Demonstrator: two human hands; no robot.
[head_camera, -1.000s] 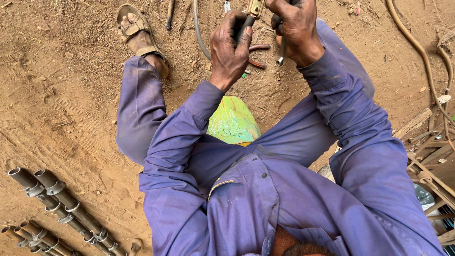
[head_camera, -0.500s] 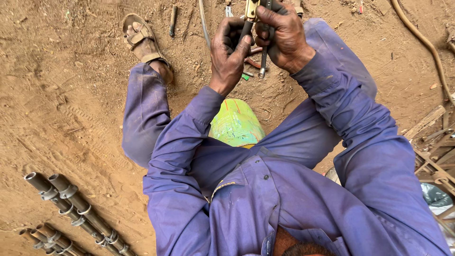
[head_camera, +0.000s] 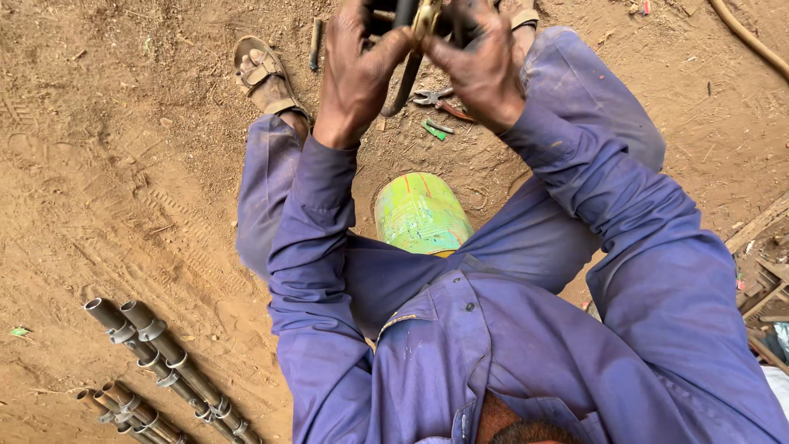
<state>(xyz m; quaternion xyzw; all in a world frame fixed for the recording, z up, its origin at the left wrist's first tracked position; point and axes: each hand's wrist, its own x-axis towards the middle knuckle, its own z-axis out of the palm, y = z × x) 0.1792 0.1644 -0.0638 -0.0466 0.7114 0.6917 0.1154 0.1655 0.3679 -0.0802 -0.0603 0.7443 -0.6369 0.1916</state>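
At the top of the view, above the sandy ground [head_camera: 99, 164], the left hand [head_camera: 355, 78] and the right hand [head_camera: 481, 70] meet around a dark hose [head_camera: 403, 78] with a small brass fitting [head_camera: 427, 16] at its upper end. The fingers of both hands are clenched on this piece: the left wraps the hose from one side, the right closes over the fitting from the other. The upper part runs out of the picture, so how the fitting sits on the hose cannot be told.

The person sits on the ground in blue work clothes, with a green can [head_camera: 421, 215] standing between the legs. Pliers [head_camera: 436, 99] lie in the dirt just beyond the hands, and a bundle of metal pipes [head_camera: 160, 362] with clamps lies well apart at the lower left.

To do this well, the left hand should probably hold the hose steady close to its end while the right works the fitting straight along the hose, not at a slant. A firm, even grip matters, since greasy fingers could slip. The pliers are near enough to pick up if bare fingers cannot manage it.
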